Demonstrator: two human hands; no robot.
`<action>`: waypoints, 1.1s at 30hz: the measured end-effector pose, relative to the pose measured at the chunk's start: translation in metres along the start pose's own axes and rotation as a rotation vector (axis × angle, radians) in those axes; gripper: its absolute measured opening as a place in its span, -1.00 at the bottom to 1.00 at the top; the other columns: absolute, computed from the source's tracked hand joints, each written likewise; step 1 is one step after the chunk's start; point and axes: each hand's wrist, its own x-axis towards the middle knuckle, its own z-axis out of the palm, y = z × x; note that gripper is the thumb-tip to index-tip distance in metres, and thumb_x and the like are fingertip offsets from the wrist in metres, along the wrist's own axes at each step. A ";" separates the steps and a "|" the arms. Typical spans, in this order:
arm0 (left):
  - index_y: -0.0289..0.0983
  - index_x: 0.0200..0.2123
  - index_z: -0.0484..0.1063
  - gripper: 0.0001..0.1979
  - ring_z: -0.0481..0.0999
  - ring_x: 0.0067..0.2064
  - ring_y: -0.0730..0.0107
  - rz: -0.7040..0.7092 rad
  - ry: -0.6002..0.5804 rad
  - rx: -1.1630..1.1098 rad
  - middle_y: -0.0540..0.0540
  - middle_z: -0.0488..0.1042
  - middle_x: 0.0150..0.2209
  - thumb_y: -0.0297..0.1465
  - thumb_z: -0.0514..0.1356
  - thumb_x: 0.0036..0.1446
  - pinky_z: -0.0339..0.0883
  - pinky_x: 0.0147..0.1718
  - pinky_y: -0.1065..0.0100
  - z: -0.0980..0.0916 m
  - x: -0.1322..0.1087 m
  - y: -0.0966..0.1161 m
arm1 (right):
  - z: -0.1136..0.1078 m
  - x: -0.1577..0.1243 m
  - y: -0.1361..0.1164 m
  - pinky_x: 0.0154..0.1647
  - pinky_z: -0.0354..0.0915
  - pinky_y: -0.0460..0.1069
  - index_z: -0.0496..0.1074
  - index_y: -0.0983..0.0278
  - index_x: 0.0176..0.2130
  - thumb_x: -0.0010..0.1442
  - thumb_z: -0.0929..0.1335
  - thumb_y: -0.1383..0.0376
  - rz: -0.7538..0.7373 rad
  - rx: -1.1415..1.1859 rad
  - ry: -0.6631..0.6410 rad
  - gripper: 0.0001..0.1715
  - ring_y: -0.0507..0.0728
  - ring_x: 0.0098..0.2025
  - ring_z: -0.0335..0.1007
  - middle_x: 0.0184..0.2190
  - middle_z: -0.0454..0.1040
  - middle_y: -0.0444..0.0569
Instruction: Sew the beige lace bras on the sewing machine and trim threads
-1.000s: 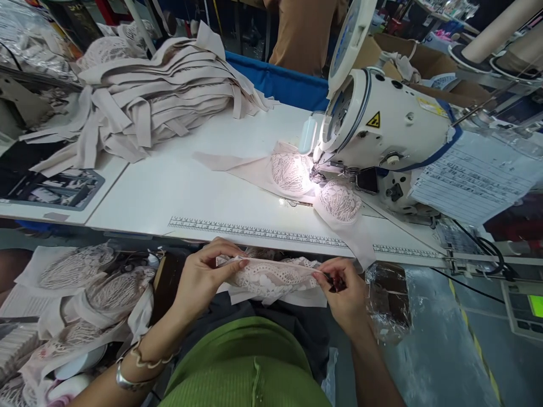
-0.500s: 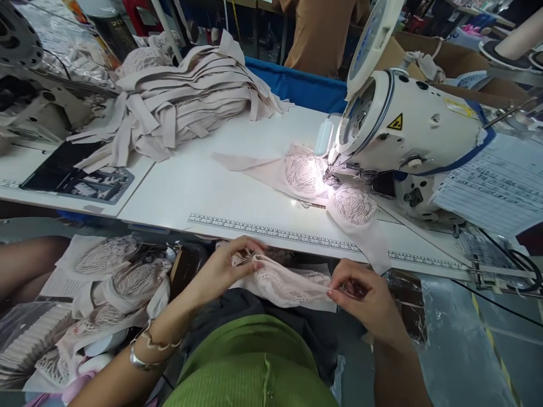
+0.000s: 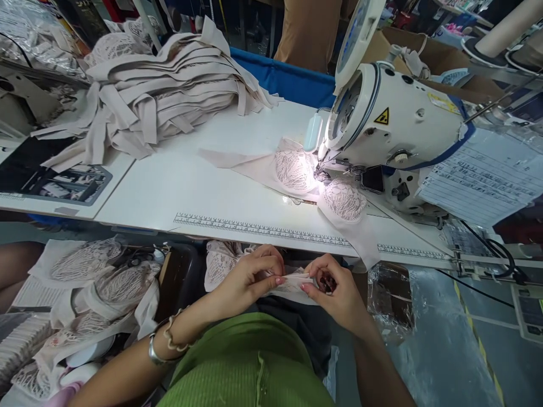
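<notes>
Over my lap, just below the table's front edge, both hands pinch one lace bra piece. My left hand grips its edge between thumb and fingers. My right hand pinches the same edge close beside it and also holds a small dark thing in the palm that I cannot make out. The rest of the lace piece hangs to the left of my left hand. Another lace bra lies under the needle of the white sewing machine, lit by its lamp.
A heap of beige straps and bands fills the table's far left. More lace cups lie in a bin at my left. A ruler strip runs along the table's front edge. Papers lie right of the machine. A person stands behind the table.
My hands have come close together, the left sliding right along the lace edge. The lace piece has bunched up and now hangs left of my left hand.
</notes>
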 end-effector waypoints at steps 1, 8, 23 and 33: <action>-0.26 -0.43 0.41 -0.76 0.42 -0.20 0.30 -0.007 -0.002 -0.008 -0.13 0.38 -0.24 -0.34 0.17 0.32 0.26 -0.35 0.40 -0.001 0.000 0.000 | -0.001 -0.001 0.001 -0.56 0.07 -0.08 0.37 0.19 -0.30 0.23 0.42 0.21 0.000 0.011 -0.015 -0.85 -0.01 -0.55 0.12 -0.40 0.45 -0.13; -0.27 -0.43 0.43 -0.71 0.45 -0.19 0.28 -0.033 -0.005 -0.027 -0.18 0.42 -0.21 -0.26 0.17 0.32 0.29 -0.35 0.40 0.000 0.002 0.000 | -0.003 0.003 0.003 -0.49 0.17 -0.06 0.46 0.21 -0.32 0.29 0.41 0.17 -0.054 0.134 -0.062 -0.82 0.06 -0.42 0.34 -0.27 0.57 -0.01; -0.24 -0.49 0.20 -0.69 0.45 -0.30 0.39 -0.172 -0.102 -0.250 -0.15 0.56 -0.20 -0.26 0.17 0.25 0.30 -0.34 0.43 0.004 0.003 0.003 | 0.003 0.009 0.002 -0.48 0.24 -0.08 0.30 0.22 -0.47 0.19 0.48 0.08 0.027 0.297 0.064 -0.59 0.03 -0.45 0.28 -0.41 0.45 -0.08; -0.23 -0.49 0.16 -0.65 0.30 -0.41 0.46 -0.219 -0.023 -0.260 -0.15 0.52 -0.25 -0.20 0.19 0.22 0.18 -0.45 0.44 0.006 0.007 0.003 | 0.001 0.006 -0.001 -0.59 0.31 -0.09 0.34 0.20 -0.33 0.26 0.43 0.04 0.089 0.358 -0.008 -0.67 -0.06 -0.60 0.25 -0.26 0.52 -0.06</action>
